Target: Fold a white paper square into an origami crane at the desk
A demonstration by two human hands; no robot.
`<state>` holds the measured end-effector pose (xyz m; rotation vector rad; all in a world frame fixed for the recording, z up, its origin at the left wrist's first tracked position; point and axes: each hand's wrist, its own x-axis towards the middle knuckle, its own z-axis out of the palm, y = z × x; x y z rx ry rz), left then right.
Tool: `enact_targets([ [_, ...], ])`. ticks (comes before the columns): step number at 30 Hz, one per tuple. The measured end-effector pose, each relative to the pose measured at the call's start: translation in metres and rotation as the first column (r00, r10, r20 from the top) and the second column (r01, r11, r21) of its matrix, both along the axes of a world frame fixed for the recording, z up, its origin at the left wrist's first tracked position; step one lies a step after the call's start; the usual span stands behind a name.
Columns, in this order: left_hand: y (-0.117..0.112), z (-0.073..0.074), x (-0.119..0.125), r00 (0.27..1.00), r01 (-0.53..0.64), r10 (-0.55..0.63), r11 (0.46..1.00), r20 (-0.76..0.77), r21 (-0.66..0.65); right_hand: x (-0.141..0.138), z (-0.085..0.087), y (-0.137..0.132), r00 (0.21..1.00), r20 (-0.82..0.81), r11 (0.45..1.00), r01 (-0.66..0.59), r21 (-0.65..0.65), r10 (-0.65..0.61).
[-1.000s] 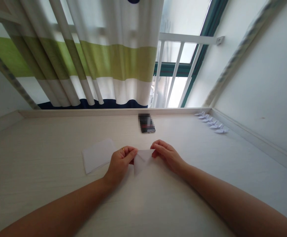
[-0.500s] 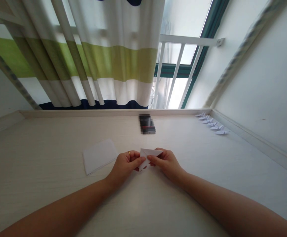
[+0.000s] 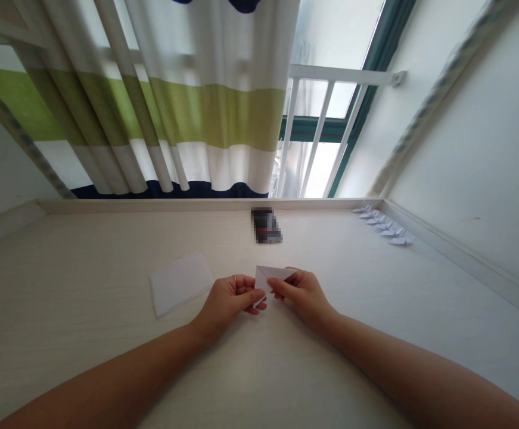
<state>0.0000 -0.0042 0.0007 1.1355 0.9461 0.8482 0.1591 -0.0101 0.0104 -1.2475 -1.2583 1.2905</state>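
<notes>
A small folded piece of white paper (image 3: 268,277) is pinched between both my hands just above the pale wooden table (image 3: 107,333). My left hand (image 3: 230,300), with a gold ring on one finger, grips its lower left edge. My right hand (image 3: 301,293) holds its right side, thumb and fingers closed on the fold. The paper's lower part is hidden behind my fingers. A stack of flat white paper sheets (image 3: 179,282) lies on the table just left of my left hand.
A dark blurred phone-like object (image 3: 266,225) lies near the back edge. A row of several small folded white paper figures (image 3: 384,226) sits at the far right by the wall. Striped curtains (image 3: 174,113) and a window with white bars (image 3: 317,131) rise behind the table.
My hands have come closer together and the paper has been folded smaller, from a wide hanging triangle to a compact shape pinched between the fingertips.
</notes>
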Motion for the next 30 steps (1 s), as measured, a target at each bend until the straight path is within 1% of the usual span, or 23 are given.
enact_targets([
  [5, 0.0001, -0.0002, 0.0008, 0.998, 0.029, -0.027, 0.999, 0.06, -0.037, 0.0005, 0.0001, 0.0014, 1.0, -0.001, 1.0, 0.02, -0.014, -0.02],
  [7, 0.001, 0.0001, 0.0012, 0.994, 0.035, -0.032, 0.999, 0.106, -0.024, 0.0018, -0.0003, 0.0024, 1.0, -0.025, 1.0, 0.009, -0.026, -0.009],
  [9, 0.0022, 0.0006, 0.0011, 0.99, -0.002, 0.0, 1.0, 0.138, 0.009, 0.0031, -0.0007, 0.003, 0.998, -0.056, 0.998, -0.043, -0.044, 0.041],
  [12, 0.0038, 0.0007, -0.0002, 0.986, -0.105, 0.1, 0.994, 0.131, 0.03, 0.0036, -0.0015, 0.0026, 0.987, -0.076, 0.986, -0.15, -0.074, 0.145],
  [13, 0.0041, 0.0006, -0.0007, 0.987, -0.121, 0.116, 0.992, 0.115, 0.031, 0.0035, -0.0019, 0.0022, 0.983, -0.072, 0.981, -0.176, -0.08, 0.17],
  [15, 0.0045, 0.0002, -0.0013, 0.991, -0.115, 0.112, 0.993, 0.076, 0.034, 0.0029, -0.0026, 0.0015, 0.98, -0.058, 0.978, -0.193, -0.079, 0.189],
  [18, 0.0046, -0.0002, -0.0015, 0.995, -0.095, 0.094, 0.995, 0.047, 0.033, 0.002, -0.0028, 0.0006, 0.985, -0.059, 0.984, -0.166, -0.061, 0.162],
  [24, 0.0042, -0.001, -0.0013, 0.998, -0.041, 0.041, 0.999, 0.047, 0.001, 0.0013, -0.0013, 0.0009, 0.996, -0.077, 0.998, -0.051, -0.035, 0.048],
  [30, 0.0027, -0.0008, -0.0012, 0.999, -0.036, 0.036, 0.999, 0.037, 0.005, 0.0017, -0.0022, 0.0009, 0.998, -0.024, 0.998, -0.063, -0.015, 0.063],
])
